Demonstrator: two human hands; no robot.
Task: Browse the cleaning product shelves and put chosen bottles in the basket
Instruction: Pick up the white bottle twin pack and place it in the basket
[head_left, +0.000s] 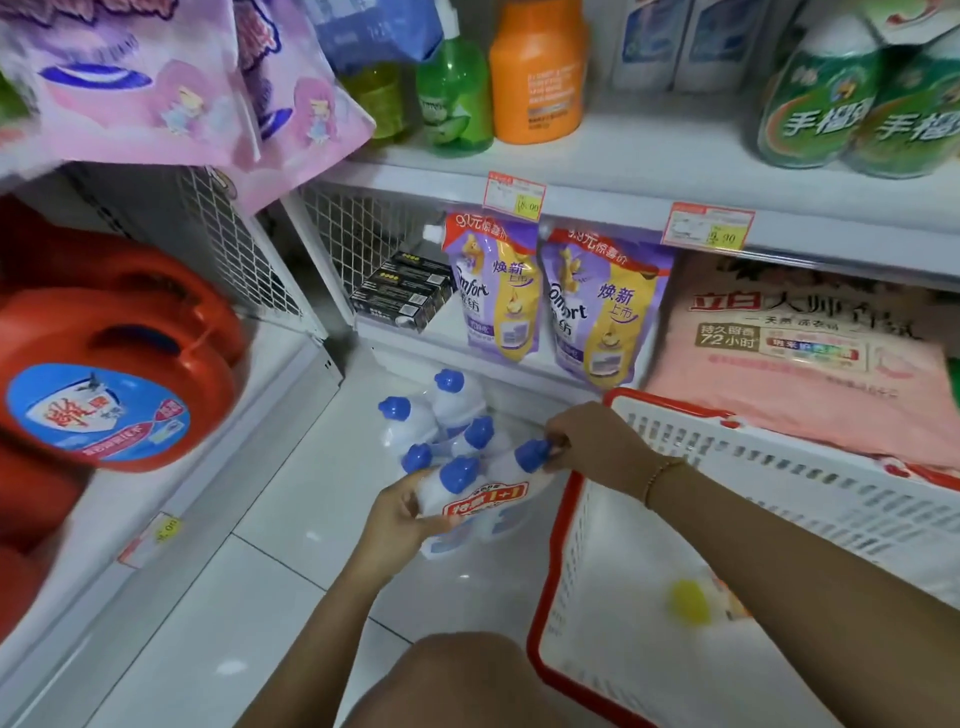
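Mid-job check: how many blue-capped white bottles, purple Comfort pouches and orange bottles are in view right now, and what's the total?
blue-capped white bottles: 6 (2 of them a banded pair held by the left hand and right hand)
purple Comfort pouches: 2
orange bottles: 1
Total: 9

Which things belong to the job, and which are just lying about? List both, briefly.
Job: twin-pack, held by left hand and right hand; basket; floor bottles.
Lying about: red jugs; Comfort pouches; pink bag; orange bottle; black boxes.
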